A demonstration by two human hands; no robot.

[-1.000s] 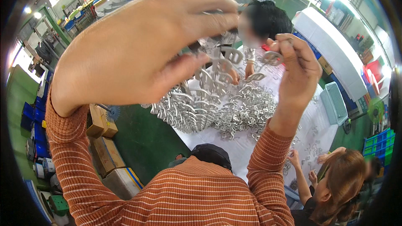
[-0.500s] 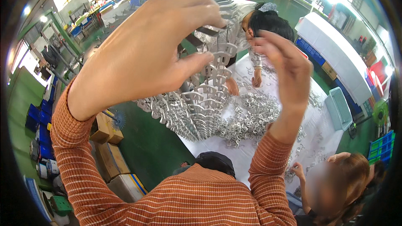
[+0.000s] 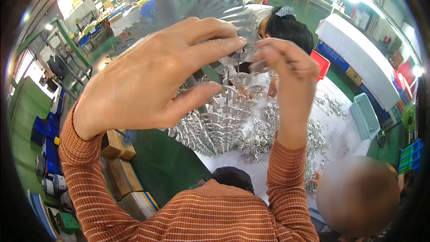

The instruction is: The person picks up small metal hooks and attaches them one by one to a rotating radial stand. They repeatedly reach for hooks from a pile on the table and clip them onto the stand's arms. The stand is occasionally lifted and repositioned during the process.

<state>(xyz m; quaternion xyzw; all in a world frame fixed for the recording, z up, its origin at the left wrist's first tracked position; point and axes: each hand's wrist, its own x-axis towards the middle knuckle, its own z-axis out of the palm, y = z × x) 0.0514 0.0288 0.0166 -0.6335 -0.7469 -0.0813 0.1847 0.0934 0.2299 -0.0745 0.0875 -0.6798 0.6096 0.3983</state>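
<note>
My left hand (image 3: 139, 78) reaches across a tall rack (image 3: 157, 0) with rings of flat metal prongs. Its fingers are stretched out and the thumb stands apart; the fingertips are at the prongs. On the rack's lower tiers hang many small silver hook-shaped metal pieces (image 3: 219, 125). My right hand (image 3: 293, 69) is raised just right of the rack, its fingers bent toward the left fingertips and smeared by motion. A blurred small metal piece (image 3: 258, 66) shows at its fingertips. Loose metal pieces (image 3: 255, 145) are heaped on the white table behind the rack.
A co-worker (image 3: 291, 31) leans over the table's far side; another person (image 3: 358, 197) is at the lower right. A pale green basket (image 3: 365, 115) stands at the table's right edge, a red tray (image 3: 319, 65) farther back. Cardboard boxes (image 3: 123, 177) stand on the floor at left.
My right hand has moved left, closer to the left fingertips, and its fingers have bent inward. The left hand has come slightly lower. The person at lower right has shifted.
</note>
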